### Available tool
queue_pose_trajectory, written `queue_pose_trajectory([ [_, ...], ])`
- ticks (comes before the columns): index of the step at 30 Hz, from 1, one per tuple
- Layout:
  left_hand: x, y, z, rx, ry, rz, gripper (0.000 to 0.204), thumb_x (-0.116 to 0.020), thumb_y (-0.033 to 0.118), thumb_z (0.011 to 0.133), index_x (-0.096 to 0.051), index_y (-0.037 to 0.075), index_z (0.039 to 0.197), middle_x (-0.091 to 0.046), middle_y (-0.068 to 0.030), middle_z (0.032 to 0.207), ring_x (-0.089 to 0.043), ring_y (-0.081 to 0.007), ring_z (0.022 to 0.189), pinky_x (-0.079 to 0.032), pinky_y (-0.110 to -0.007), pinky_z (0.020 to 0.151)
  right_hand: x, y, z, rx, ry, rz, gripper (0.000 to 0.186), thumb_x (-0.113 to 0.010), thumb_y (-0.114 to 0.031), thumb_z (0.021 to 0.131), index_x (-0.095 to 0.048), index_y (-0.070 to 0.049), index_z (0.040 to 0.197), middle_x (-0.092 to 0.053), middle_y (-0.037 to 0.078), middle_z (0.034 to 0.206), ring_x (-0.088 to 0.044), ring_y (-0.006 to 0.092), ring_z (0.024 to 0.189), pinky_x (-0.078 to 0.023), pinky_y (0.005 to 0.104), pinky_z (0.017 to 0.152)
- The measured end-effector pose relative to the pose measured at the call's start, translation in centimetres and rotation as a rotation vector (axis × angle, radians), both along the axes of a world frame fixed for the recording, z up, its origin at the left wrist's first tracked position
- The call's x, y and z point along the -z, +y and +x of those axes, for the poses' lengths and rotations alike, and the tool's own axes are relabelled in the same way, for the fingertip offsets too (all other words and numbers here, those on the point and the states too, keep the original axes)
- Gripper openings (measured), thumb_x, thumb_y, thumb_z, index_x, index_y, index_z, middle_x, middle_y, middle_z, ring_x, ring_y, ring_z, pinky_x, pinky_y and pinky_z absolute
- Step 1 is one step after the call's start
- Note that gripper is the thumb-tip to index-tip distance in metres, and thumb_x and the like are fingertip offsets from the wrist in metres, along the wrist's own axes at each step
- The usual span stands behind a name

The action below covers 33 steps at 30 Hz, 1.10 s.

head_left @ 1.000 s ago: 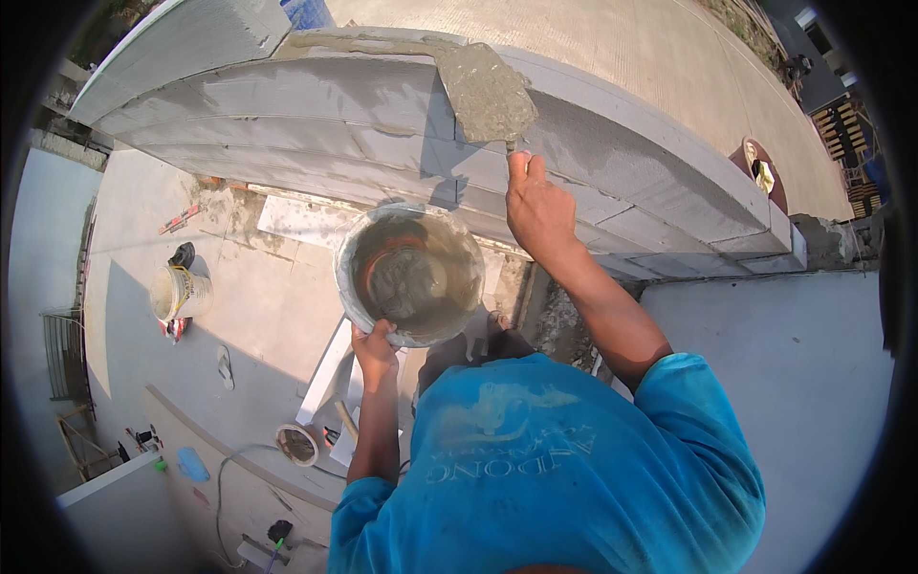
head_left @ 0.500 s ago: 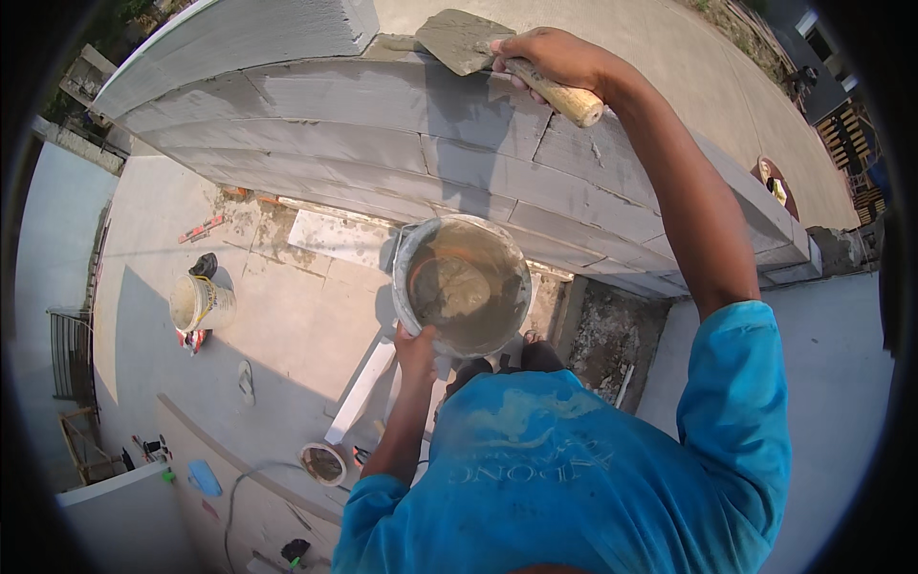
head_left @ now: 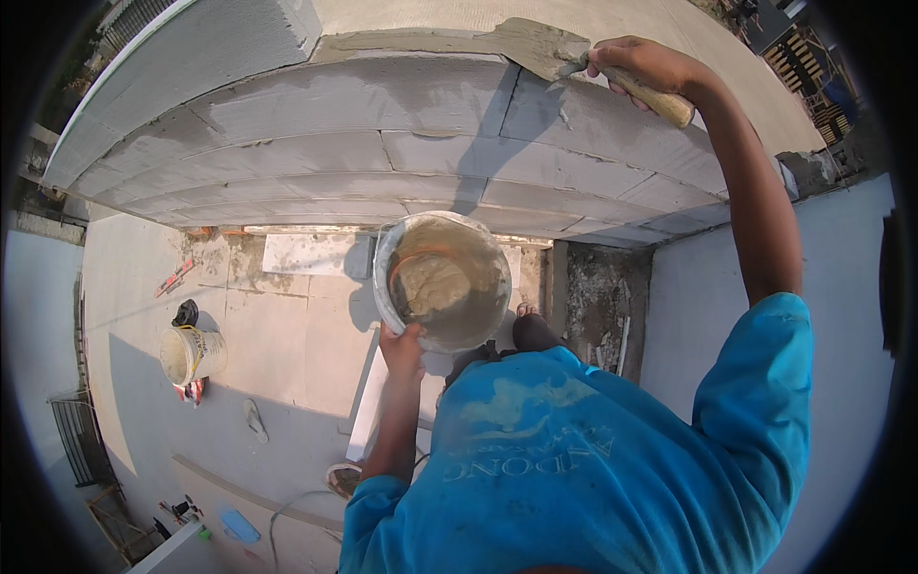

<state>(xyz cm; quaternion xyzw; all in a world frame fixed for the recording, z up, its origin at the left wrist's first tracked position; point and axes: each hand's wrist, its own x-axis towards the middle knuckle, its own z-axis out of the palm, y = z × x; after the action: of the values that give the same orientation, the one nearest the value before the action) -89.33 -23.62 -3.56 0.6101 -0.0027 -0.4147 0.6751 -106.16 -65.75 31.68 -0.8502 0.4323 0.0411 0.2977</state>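
Note:
My right hand grips the wooden handle of a trowel. Its grey blade lies at the top of the block wall, against a strip of wet mortar that runs left to a taller block. With my left hand I hold a bucket by its near left rim, in front of my body. Wet mortar lies in the bucket, and its inner wall is smeared grey.
A white bucket stands on the floor at left, a sandal near it. A red level lies farther off. Beside my left forearm are a long pale block and a small round container. Rubble fills the corner at right.
My right hand has moved the trowel to the right along the wall top, and a strip of mortar now shows behind it. My left hand still holds the bucket.

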Motion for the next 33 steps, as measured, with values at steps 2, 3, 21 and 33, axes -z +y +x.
queue_pose_trajectory([
  [2, -0.3, -0.8, 0.3, 0.055, 0.011, 0.034, 0.061, -0.057, -0.010, 0.076, -0.052, 0.000, 0.135, -0.063, -0.0097, 0.114, -0.066, -0.0162, 0.091, -0.055, -0.027, 0.066, 1.9, -0.1, -4.5, 0.122, -0.079, 0.076, 0.046, -0.044, -0.047, 0.107, -0.064, -0.007, 0.111, -0.053, 0.000, 0.069, -0.051, 0.0085, 0.046, -0.046, 0.0260, 0.042],
  [3, -0.4, -1.1, 0.4, 0.075, 0.017, 0.052, 0.061, -0.057, -0.010, 0.076, -0.052, 0.000, 0.136, -0.063, -0.0096, 0.115, -0.066, -0.0159, 0.091, -0.055, -0.026, 0.065, 3.1, 0.5, -6.3, 0.194, -0.126, 0.128, 0.046, -0.043, -0.047, 0.107, -0.064, -0.007, 0.111, -0.053, 0.000, 0.070, -0.050, 0.0084, 0.045, -0.045, 0.0257, 0.042],
  [21, -10.4, -11.4, -11.5, 0.342, -0.633, 0.113, 0.046, -0.065, 0.003, 0.086, -0.058, -0.005, 0.130, -0.068, -0.0094, 0.112, -0.063, -0.0163, 0.101, -0.049, -0.031, 0.091, 23.8, 19.7, -10.5, 0.009, 0.235, 0.012, 0.041, -0.057, -0.034, 0.100, -0.058, -0.006, 0.129, -0.073, 0.023, 0.095, -0.071, 0.0440, 0.090, -0.055, 0.0556, 0.079],
  [33, -7.6, -14.8, -18.0, 0.117, -0.347, 0.020, 0.043, -0.065, -0.002, 0.086, -0.057, -0.003, 0.129, -0.066, -0.0076, 0.106, -0.065, -0.0180, 0.097, -0.051, -0.029, 0.085, 25.6, 13.2, -21.8, 0.396, -0.485, 0.964, 0.029, -0.058, -0.030, 0.103, -0.061, -0.002, 0.109, -0.059, 0.004, 0.075, -0.054, 0.0115, 0.052, -0.048, 0.0284, 0.053],
])
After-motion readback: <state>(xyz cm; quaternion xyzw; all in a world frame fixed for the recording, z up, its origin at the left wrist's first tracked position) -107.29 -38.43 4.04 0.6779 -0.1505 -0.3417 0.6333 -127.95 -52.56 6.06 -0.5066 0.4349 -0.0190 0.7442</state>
